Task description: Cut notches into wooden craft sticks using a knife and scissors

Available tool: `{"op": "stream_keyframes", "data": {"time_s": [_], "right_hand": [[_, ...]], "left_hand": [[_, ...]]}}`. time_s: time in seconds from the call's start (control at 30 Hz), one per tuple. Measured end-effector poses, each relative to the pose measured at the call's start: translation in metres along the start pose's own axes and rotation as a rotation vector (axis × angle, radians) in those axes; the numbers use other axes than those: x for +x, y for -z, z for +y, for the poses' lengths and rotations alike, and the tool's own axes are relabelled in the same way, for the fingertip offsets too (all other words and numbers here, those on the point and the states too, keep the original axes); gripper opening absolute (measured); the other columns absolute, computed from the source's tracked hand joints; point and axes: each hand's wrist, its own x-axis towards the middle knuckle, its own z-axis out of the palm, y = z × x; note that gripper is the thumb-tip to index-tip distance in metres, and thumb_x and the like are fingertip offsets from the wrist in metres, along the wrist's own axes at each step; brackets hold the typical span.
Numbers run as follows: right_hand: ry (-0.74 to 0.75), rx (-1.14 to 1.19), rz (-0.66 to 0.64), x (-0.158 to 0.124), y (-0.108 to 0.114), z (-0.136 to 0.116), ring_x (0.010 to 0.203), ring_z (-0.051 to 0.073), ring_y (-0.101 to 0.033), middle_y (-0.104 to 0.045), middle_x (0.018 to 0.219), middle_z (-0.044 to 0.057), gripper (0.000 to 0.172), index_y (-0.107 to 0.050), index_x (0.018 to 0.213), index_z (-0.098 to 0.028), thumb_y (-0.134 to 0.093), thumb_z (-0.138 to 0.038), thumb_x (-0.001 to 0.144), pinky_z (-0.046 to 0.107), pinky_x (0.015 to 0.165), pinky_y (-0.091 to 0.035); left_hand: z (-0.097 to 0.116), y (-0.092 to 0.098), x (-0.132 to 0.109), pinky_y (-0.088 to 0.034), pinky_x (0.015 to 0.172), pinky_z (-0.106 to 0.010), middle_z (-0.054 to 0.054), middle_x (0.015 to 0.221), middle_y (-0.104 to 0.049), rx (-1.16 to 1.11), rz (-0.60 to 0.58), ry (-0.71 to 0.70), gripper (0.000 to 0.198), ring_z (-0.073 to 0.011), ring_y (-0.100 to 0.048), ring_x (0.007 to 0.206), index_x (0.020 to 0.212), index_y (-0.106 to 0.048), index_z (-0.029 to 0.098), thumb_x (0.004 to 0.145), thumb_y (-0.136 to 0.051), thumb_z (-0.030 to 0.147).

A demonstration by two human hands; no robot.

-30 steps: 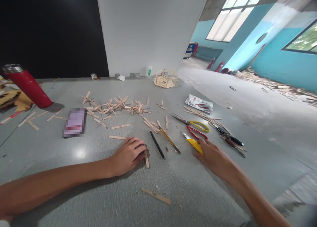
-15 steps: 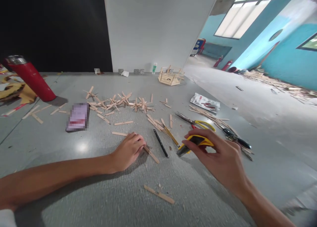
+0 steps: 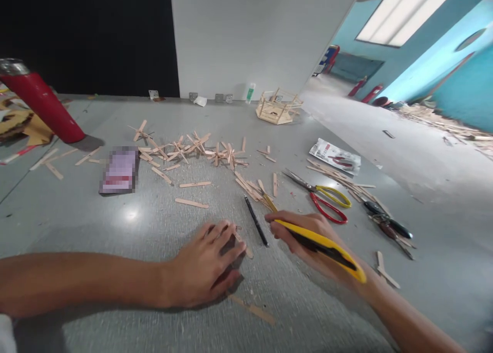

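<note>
Yellow cutter (image 3: 325, 244) pinched in right-hand grip (image 3: 316, 224); left hand (image 3: 204, 266) palm-down, fingers spread over wooden stick (image 3: 249, 253)

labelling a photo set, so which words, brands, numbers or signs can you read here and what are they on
None can be read.
Packet: printing too small and blurred.
Tube: green label, too small.
Phone: pixelated over.
Cutter: no lettering shows.
Blue panel at back: too blurred.

Yellow-and-black cutter (image 3: 321, 244), red-and-yellow-handled scissors (image 3: 313, 189), black pen (image 3: 256, 220), tan sticks (image 3: 191, 203), red flask (image 3: 46, 104), streaked grey tabletop (image 3: 154, 232)
</note>
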Motion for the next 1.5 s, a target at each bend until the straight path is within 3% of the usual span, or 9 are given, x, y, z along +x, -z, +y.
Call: {"op": "stream_keyframes", "data": {"time_s": [0.17, 0.3, 0.4, 0.6, 0.83, 1.03, 1.33, 1.5], "right_hand": [[-0.120, 0.128, 0.051, 0.002, -0.026, -0.009, 0.061, 0.015, -0.063, -0.067, 0.066, -0.002, 0.025, -0.067, 0.080, -0.023, -0.062, -0.040, 0.098, 0.030, 0.069, -0.051], [-0.217, 0.451, -0.010, 0.002, -0.055, -0.006, 0.049, 0.013, -0.061, -0.066, 0.066, -0.002, 0.027, -0.063, 0.099, -0.021, -0.053, -0.046, 0.103, 0.026, 0.051, -0.049], [-0.230, 0.505, -0.030, 0.003, -0.065, -0.006, 0.046, 0.013, -0.060, -0.064, 0.059, -0.004, 0.029, -0.059, 0.095, -0.022, -0.054, -0.049, 0.102, 0.024, 0.045, -0.047], [-0.166, 0.313, 0.088, 0.010, -0.063, -0.014, 0.056, 0.013, -0.057, -0.062, 0.064, -0.002, 0.025, -0.060, 0.072, -0.023, -0.067, -0.036, 0.092, 0.027, 0.056, -0.046], [-0.214, 0.360, 0.055, 0.013, -0.065, -0.015, 0.040, 0.011, -0.050, -0.055, 0.046, -0.007, 0.031, -0.053, 0.072, -0.024, -0.059, -0.041, 0.097, 0.023, 0.045, -0.040], [-0.130, 0.236, 0.083, 0.013, -0.065, -0.014, 0.049, 0.012, -0.050, -0.055, 0.053, -0.005, 0.031, -0.055, 0.067, -0.023, -0.059, -0.037, 0.095, 0.026, 0.053, -0.041], [-0.137, 0.232, 0.091, 0.008, -0.074, 0.003, 0.055, 0.014, -0.057, -0.062, 0.062, -0.003, 0.031, -0.058, 0.074, -0.023, -0.060, -0.044, 0.097, 0.026, 0.054, -0.043], [-0.103, 0.176, 0.084, 0.009, -0.072, -0.002, 0.057, 0.015, -0.056, -0.062, 0.062, -0.003, 0.031, -0.058, 0.073, -0.023, -0.059, -0.042, 0.098, 0.029, 0.060, -0.045]], "left_hand": [[-0.004, -0.007, 0.000, -0.037, 0.114, -0.064, -0.028, 0.150, -0.051, -0.008, -0.017, -0.007, 0.048, -0.0444, -0.045, 0.144, 0.145, -0.054, 0.012, 0.107, -0.044, 0.039], [-0.009, -0.008, 0.002, -0.038, 0.113, -0.064, -0.029, 0.150, -0.051, 0.006, 0.005, -0.034, 0.048, -0.0455, -0.044, 0.144, 0.146, -0.053, 0.011, 0.107, -0.043, 0.037], [-0.009, -0.007, 0.003, -0.038, 0.113, -0.064, -0.030, 0.148, -0.052, 0.016, 0.020, -0.052, 0.050, -0.0456, -0.045, 0.143, 0.148, -0.049, 0.009, 0.106, -0.044, 0.036], [-0.009, -0.007, 0.005, -0.037, 0.115, -0.061, -0.032, 0.145, -0.054, 0.033, 0.025, -0.077, 0.048, -0.0452, -0.047, 0.142, 0.143, -0.052, 0.004, 0.103, -0.047, 0.030], [-0.010, -0.008, 0.006, -0.037, 0.117, -0.062, -0.032, 0.148, -0.052, -0.002, 0.006, -0.086, 0.053, -0.0448, -0.044, 0.144, 0.147, -0.047, 0.003, 0.101, -0.049, 0.029], [-0.011, -0.007, 0.006, -0.035, 0.118, -0.061, -0.033, 0.149, -0.051, -0.022, -0.001, -0.094, 0.058, -0.0450, -0.043, 0.145, 0.148, -0.045, 0.001, 0.097, -0.056, 0.027], [-0.012, -0.001, 0.008, -0.031, 0.119, -0.063, -0.030, 0.149, -0.052, 0.006, -0.061, -0.094, 0.057, -0.0437, -0.043, 0.145, 0.149, -0.046, 0.005, 0.097, -0.055, 0.028], [-0.014, -0.002, 0.007, -0.033, 0.118, -0.062, -0.031, 0.148, -0.052, 0.001, -0.048, -0.107, 0.058, -0.0437, -0.045, 0.143, 0.151, -0.044, 0.006, 0.098, -0.055, 0.028]]}}
